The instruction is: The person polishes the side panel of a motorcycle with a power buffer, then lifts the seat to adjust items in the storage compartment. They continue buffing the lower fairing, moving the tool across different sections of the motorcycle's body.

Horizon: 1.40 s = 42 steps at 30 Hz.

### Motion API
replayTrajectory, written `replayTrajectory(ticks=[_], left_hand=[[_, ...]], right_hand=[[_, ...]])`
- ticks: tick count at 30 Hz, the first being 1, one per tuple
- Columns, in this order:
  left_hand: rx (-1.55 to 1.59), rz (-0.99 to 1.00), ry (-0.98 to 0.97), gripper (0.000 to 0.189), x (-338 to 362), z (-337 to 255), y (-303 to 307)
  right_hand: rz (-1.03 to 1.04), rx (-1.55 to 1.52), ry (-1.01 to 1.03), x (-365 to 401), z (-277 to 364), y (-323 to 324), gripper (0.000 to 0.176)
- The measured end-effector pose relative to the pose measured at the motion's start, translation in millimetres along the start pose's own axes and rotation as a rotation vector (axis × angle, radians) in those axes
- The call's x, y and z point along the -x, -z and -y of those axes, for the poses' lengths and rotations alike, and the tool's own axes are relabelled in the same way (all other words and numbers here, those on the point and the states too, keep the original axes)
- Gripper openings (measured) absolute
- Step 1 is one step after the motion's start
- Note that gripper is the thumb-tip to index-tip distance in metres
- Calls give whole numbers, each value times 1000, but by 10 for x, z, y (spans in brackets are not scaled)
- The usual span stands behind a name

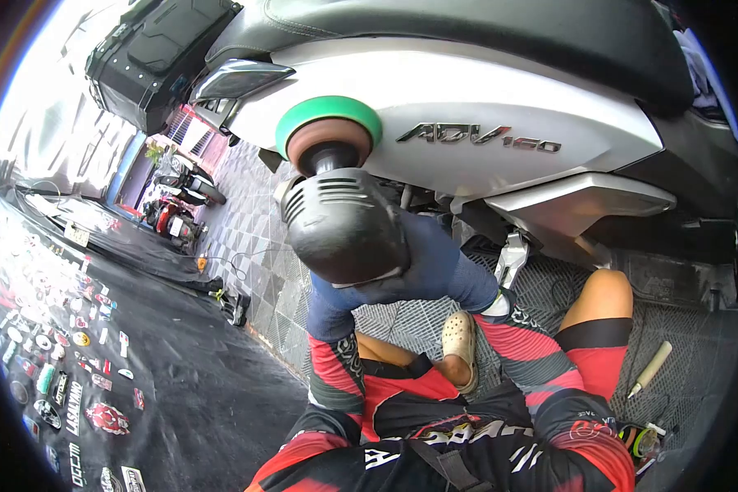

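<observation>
A black power polisher [344, 234] with vent slots is held out in front of me. Its round pad, with a green face [328, 108] and a brown backing [324, 138], is against the silver side panel [467, 90] of a scooter, left of the "ADV 160" lettering [476, 138]. My left hand [330, 310], in a blue glove, is closed on the near left of the polisher. My right hand [439, 250], gloved too, grips it from the right. The machine's body hides most of the fingers of both hands.
Above the panel runs the black seat [467, 25], with a top box [156, 57] at upper left. A beige-handled tool [650, 369] lies on the mat at right. Parked motorcycles [180, 193] stand farther left, beside a black sheet covered in stickers [180, 377].
</observation>
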State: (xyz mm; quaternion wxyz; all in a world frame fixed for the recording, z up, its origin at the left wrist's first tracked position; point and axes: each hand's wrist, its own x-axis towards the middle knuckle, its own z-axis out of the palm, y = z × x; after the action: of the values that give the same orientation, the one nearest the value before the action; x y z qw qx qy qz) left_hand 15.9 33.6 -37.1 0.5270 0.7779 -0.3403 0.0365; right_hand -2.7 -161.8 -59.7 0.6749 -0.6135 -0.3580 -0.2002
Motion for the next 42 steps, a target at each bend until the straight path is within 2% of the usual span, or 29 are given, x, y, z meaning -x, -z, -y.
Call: replayTrajectory(ticks=[2,4,8,10,13,14,16,18,20,23,26,27,29,31,33,34,36,37,38,40,42], left_hand=[[-45,-33,35,88,174,125,33],[217,-134,53,92,187,177,-35],[254,-125,57,89,148,69,-60],[55,-2,5,89,56,10,-36],[-124,34,-75,92,-132,-123,-61],[-125,34,-78,92,-157,-190,-115],[133,-170,40,96,-198,-335,-250],[87,-152,46,96,-211,-482,-236],[2,-112,61,96,-208,-563,-203],[112,-158,143,92,-59,-264,-37],[61,-164,39,89,63,-125,73],[222,-221,102,89,92,-134,48],[243,-243,76,90,128,-13,52],[269,-259,45,90,91,1,43],[112,-159,107,90,13,-26,29],[121,-169,101,90,-71,-163,-18],[-23,-63,-9,88,-230,-489,-153],[46,-86,-23,84,-293,-617,-232],[59,-97,-27,84,-341,-660,-244],[-91,-56,-210,84,-410,-701,-261],[-44,-99,-241,83,-390,-697,-275]], right_hand=[[22,25,2,-27,-54,-37,80],[35,-4,-35,-27,-35,-51,78],[5,29,-65,-1,-27,-54,80],[-19,19,-22,16,-39,-41,83],[-79,66,17,33,32,9,88],[-114,121,10,37,72,27,90],[-151,135,55,53,107,52,91],[-185,144,100,40,124,48,91],[-131,62,3,16,131,46,90],[-42,104,30,-111,100,-5,85],[-30,23,-16,-182,80,-102,78],[5,36,-86,-203,101,-113,75],[11,57,-92,-197,82,-129,77],[13,85,-97,-177,97,-129,79],[-115,70,-92,-97,168,-117,79],[-103,80,-91,-61,165,-104,79],[-144,352,-35,39,98,-78,76],[-227,187,-83,81,-10,-84,73],[-214,199,-85,111,-82,-101,73],[-202,237,-95,136,-137,-106,70],[-192,276,-101,151,-160,-84,67]])
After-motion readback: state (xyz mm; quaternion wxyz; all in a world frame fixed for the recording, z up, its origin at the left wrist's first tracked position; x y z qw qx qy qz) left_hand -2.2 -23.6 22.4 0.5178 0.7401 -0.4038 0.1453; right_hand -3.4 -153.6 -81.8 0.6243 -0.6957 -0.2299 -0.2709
